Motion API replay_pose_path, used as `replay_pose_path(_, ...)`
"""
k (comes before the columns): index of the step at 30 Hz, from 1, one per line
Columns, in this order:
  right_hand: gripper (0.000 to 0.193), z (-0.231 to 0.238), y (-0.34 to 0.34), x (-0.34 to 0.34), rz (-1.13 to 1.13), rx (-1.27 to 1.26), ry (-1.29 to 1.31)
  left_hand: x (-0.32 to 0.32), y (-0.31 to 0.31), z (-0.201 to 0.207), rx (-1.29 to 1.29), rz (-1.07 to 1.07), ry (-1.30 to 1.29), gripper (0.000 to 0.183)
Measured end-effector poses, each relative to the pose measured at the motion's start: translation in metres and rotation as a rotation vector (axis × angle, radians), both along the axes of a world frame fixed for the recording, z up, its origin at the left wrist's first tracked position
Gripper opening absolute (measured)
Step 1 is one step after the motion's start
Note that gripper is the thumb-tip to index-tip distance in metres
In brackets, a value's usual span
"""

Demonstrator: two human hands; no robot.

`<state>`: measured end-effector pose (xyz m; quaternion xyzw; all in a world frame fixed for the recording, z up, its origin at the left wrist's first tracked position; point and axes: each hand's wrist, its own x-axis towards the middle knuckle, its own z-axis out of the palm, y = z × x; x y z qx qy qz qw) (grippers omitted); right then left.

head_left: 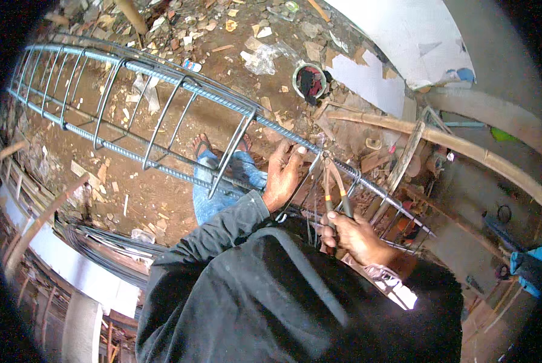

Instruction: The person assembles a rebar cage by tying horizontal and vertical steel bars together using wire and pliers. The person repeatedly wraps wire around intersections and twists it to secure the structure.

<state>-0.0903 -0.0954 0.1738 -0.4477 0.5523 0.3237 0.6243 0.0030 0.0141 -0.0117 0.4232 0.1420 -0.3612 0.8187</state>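
A long cage of ribbed steel rebar [204, 94], with square stirrups [164, 124] around its bars, runs slantwise in front of my body. My left hand [281, 178] grips the far upper bar, thumb and fingertips pressed at it beside a stirrup. In my right hand [359, 241] is a pair of pincers [334, 184] with worn orange-and-dark handles. Their jaws meet the same bar just right of my left hand, where a stirrup crosses it. Thin tie wires [310, 209] hang below that joint; whether the jaws hold wire is too small to tell.
Rubble and scraps cover the dirt floor beyond the cage. A bucket [310, 83] with dark cloth stands there. To the right is a bamboo pole [446, 140]; at lower left lie bundled rods [111, 245] and a wooden stick [44, 218]. My sandalled feet [202, 144] are under the cage.
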Motion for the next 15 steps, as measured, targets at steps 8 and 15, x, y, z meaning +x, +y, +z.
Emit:
replay_pose_path(8,0.058,-0.021,0.05,-0.026,-0.097,-0.309,-0.428,0.0,0.004,0.005,-0.18,-0.072,-0.079,0.043)
replay_pose_path(15,0.06,-0.01,0.011,-0.025,0.036,-0.007,-0.353,-0.004,0.005,-0.006,-0.052,-0.12,-0.068,0.037)
